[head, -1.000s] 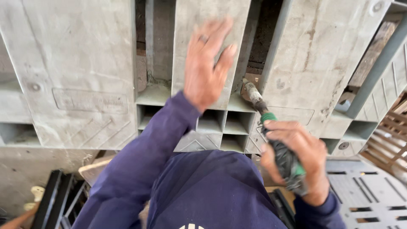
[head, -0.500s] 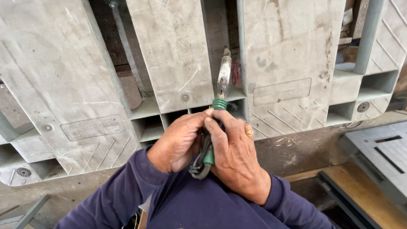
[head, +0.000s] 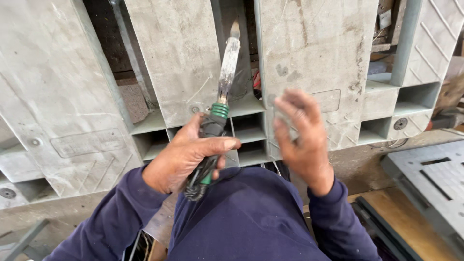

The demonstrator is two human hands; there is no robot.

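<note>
both hands are up before the grey plastic pallet [head: 309,53]. the left hand [head: 186,154] grips the green-handled soldering iron [head: 220,104], its tip pointing to 12 o'clock. at 3 o'clock from it, the right hand [head: 302,137] is blurred, fingers loose, holding nothing.

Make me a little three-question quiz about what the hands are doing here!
1. True or false: the left hand grips the soldering-type tool.
2. Which way does the tool's metal tip point? A) down at the floor B) up toward the grey plastic pallet C) at the person's sleeve
3. Fill in: the right hand is open and holds ____.

Key: 1 true; 2 B; 3 nothing that can be made out (it is blurred).
</note>
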